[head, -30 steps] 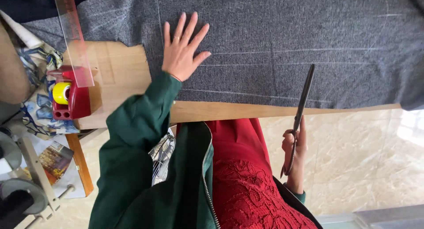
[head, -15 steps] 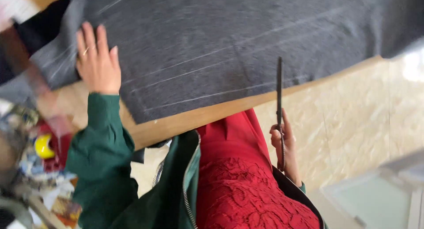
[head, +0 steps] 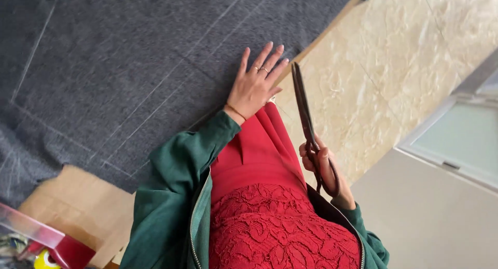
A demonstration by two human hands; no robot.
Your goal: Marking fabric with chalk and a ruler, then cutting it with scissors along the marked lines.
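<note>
Fingers of your left hand [head: 255, 88] spread flat on grey chalk-marked fabric [head: 129, 66]; your right hand [head: 322, 168] grips closed tailor's shears [head: 307, 121] by the handles.

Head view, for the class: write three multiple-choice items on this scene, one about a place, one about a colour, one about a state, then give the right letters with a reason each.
1. Where does the left hand rest?
A. flat on the grey cloth near the table edge
B. on the red box
C. on the floor

2. What colour are the jacket sleeves?
A. blue
B. green
C. white

3. How are the scissors in the right hand?
A. cutting the cloth
B. lying on the table
C. held closed, off the cloth, blades pointing away from the body

Answers:
1 A, the fingers are spread on the chalk-marked cloth by the wooden edge.
2 B, both cuffs are dark green over a red dress.
3 C, the blades lie together above the floor, clear of the cloth.
</note>
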